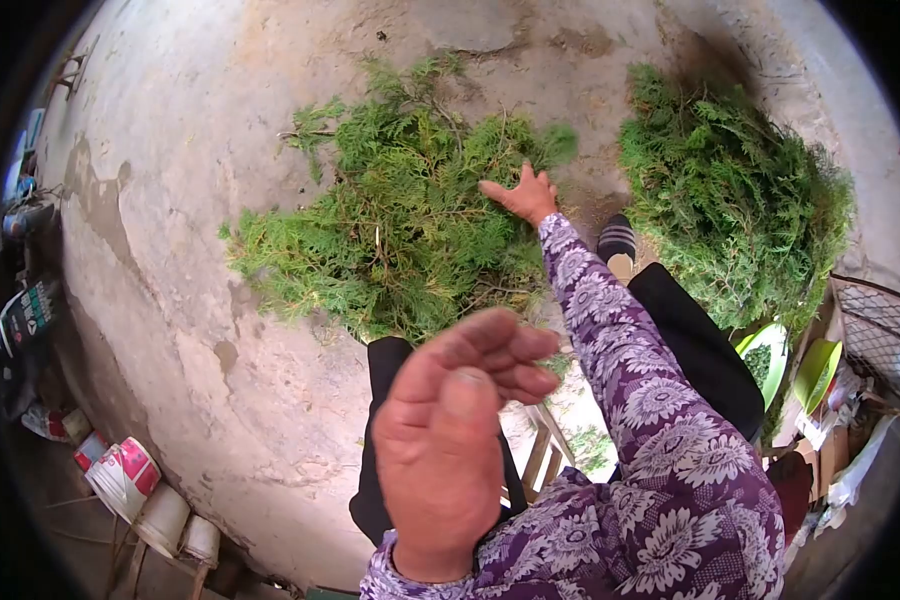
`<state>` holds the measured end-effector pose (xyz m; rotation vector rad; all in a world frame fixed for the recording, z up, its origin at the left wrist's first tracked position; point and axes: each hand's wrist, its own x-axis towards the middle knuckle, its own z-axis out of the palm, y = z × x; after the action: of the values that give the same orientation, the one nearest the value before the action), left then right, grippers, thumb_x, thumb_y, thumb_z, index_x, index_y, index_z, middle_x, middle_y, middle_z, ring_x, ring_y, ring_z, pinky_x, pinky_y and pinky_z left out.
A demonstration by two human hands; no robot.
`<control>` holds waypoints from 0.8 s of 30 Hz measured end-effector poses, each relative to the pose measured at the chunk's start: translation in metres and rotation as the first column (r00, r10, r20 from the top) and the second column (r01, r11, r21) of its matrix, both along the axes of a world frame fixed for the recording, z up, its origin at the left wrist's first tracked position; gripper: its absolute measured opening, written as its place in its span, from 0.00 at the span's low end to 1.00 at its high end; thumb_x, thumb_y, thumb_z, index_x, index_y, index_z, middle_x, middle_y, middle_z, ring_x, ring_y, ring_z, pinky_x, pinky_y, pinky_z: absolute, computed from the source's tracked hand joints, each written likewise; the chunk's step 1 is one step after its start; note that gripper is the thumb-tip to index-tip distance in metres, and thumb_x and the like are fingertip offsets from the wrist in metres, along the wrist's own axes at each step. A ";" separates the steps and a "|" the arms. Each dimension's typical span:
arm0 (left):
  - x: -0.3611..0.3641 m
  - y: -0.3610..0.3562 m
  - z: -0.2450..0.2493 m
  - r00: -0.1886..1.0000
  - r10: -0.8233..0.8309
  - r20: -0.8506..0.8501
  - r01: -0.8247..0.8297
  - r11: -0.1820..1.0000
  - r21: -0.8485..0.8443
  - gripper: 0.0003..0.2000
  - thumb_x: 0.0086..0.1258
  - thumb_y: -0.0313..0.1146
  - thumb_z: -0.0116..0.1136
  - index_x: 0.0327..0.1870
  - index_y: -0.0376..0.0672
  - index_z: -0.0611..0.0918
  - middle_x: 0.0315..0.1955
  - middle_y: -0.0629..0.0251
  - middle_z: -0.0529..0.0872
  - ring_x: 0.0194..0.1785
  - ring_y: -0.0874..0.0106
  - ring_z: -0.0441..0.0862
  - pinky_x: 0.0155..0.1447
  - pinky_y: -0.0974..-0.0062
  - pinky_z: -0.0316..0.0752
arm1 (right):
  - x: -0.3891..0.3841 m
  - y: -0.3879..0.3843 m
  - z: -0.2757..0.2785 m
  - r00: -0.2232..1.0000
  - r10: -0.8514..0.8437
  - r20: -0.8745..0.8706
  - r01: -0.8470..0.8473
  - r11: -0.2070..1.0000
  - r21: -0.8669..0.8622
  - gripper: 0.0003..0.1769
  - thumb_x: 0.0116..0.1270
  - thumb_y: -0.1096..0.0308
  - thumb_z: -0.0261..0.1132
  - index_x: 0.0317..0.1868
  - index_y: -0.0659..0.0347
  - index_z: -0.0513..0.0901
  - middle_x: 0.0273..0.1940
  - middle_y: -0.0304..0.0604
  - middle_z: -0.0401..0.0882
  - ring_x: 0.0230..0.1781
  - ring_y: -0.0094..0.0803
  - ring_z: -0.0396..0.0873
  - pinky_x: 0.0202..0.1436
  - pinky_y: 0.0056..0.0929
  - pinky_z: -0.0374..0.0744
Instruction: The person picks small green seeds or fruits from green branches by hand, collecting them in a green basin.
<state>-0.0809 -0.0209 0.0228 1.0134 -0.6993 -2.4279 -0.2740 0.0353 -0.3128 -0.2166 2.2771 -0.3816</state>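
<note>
My right hand (528, 197) reaches down to the right edge of a loose pile of green conifer sprigs (400, 210) on the floor. Its fingers are spread, and nothing shows between them. Close to the camera, my left hand (450, 440) is raised over my lap with its fingers curled towards the thumb; whether anything lies inside them is hidden. A second, denser heap of green sprigs (735, 200) lies to the right, beyond my shoe (618, 238).
White buckets (160, 515) stand at the lower left, with dark bags (30, 320) above them. A green-rimmed container (765, 365), a wire mesh frame (875, 320) and crumpled plastic (858, 465) are at the right. A wooden frame (538, 455) shows between my legs.
</note>
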 end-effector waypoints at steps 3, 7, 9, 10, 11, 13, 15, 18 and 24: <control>0.006 0.010 0.003 0.997 -0.076 0.012 0.076 0.997 0.025 0.21 0.65 0.35 0.51 0.53 0.28 0.68 0.43 0.49 0.77 0.42 0.72 0.76 0.50 0.74 0.70 | 0.009 -0.007 0.003 1.000 0.000 0.012 0.000 1.000 -0.002 0.66 0.35 0.28 0.62 0.67 0.57 0.44 0.66 0.62 0.39 0.66 0.58 0.38 0.66 0.49 0.46; 0.015 0.013 0.005 0.996 -0.076 -0.056 0.078 0.997 0.029 0.21 0.65 0.34 0.51 0.54 0.28 0.66 0.46 0.49 0.75 0.46 0.71 0.74 0.54 0.71 0.69 | 0.027 -0.026 0.019 0.998 -0.059 0.028 0.057 0.997 0.058 0.67 0.33 0.34 0.69 0.68 0.53 0.39 0.66 0.61 0.39 0.66 0.55 0.40 0.64 0.55 0.48; 0.020 0.010 0.005 0.994 -0.076 -0.073 0.078 0.997 0.025 0.21 0.65 0.32 0.51 0.55 0.28 0.66 0.46 0.50 0.75 0.46 0.71 0.74 0.53 0.72 0.69 | 0.036 -0.034 0.019 0.997 -0.019 -0.077 0.034 0.979 0.200 0.65 0.34 0.42 0.73 0.67 0.53 0.41 0.65 0.59 0.42 0.65 0.55 0.44 0.63 0.54 0.50; 0.022 0.009 0.007 0.995 -0.067 -0.071 0.069 0.997 0.026 0.21 0.65 0.32 0.51 0.55 0.28 0.66 0.46 0.50 0.75 0.46 0.71 0.74 0.53 0.72 0.69 | 0.039 -0.039 0.021 0.990 -0.041 -0.138 0.074 0.968 0.241 0.62 0.35 0.50 0.74 0.67 0.54 0.44 0.63 0.56 0.49 0.63 0.52 0.51 0.61 0.52 0.56; 0.022 0.009 0.009 0.998 -0.065 -0.004 0.065 0.998 -0.011 0.21 0.65 0.36 0.51 0.52 0.27 0.68 0.43 0.49 0.76 0.45 0.67 0.75 0.50 0.70 0.71 | 0.041 -0.040 0.018 0.990 -0.032 -0.137 0.064 0.968 0.242 0.62 0.35 0.50 0.74 0.67 0.54 0.44 0.63 0.56 0.49 0.63 0.52 0.51 0.61 0.52 0.56; 0.026 0.006 0.014 0.997 -0.049 0.058 0.051 0.998 -0.047 0.22 0.65 0.39 0.50 0.50 0.26 0.69 0.40 0.48 0.78 0.44 0.63 0.77 0.46 0.69 0.73 | 0.038 -0.031 0.007 0.971 -0.061 -0.231 0.117 0.965 0.236 0.56 0.38 0.53 0.74 0.65 0.56 0.50 0.59 0.55 0.59 0.59 0.48 0.58 0.58 0.45 0.63; 0.031 0.003 0.016 0.994 -0.102 0.038 0.103 0.994 -0.022 0.22 0.64 0.39 0.51 0.51 0.27 0.69 0.41 0.48 0.78 0.44 0.64 0.77 0.48 0.69 0.72 | 0.029 -0.018 -0.003 0.975 -0.018 -0.220 0.070 0.971 0.229 0.44 0.41 0.56 0.71 0.58 0.61 0.61 0.52 0.56 0.68 0.54 0.45 0.67 0.55 0.38 0.68; 0.038 0.004 0.018 0.996 -0.087 -0.013 0.087 0.995 0.047 0.22 0.64 0.37 0.51 0.52 0.28 0.68 0.43 0.48 0.77 0.45 0.66 0.77 0.52 0.70 0.70 | 0.030 0.009 -0.006 0.990 0.007 -0.141 0.015 0.987 0.158 0.34 0.43 0.58 0.67 0.49 0.67 0.70 0.46 0.59 0.73 0.48 0.47 0.72 0.53 0.37 0.69; 0.047 0.007 0.022 0.971 -0.152 -0.183 0.171 0.981 0.093 0.22 0.64 0.32 0.52 0.54 0.26 0.66 0.46 0.48 0.76 0.47 0.68 0.74 0.54 0.71 0.67 | 0.050 0.061 -0.005 0.974 0.069 -0.217 -0.047 0.993 0.108 0.38 0.43 0.54 0.65 0.52 0.72 0.68 0.46 0.61 0.73 0.49 0.52 0.71 0.54 0.38 0.69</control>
<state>-0.0344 -0.0143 0.0449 0.7965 -0.6171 -2.6829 -0.2242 0.0961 -0.3173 -0.2845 2.4944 -0.2185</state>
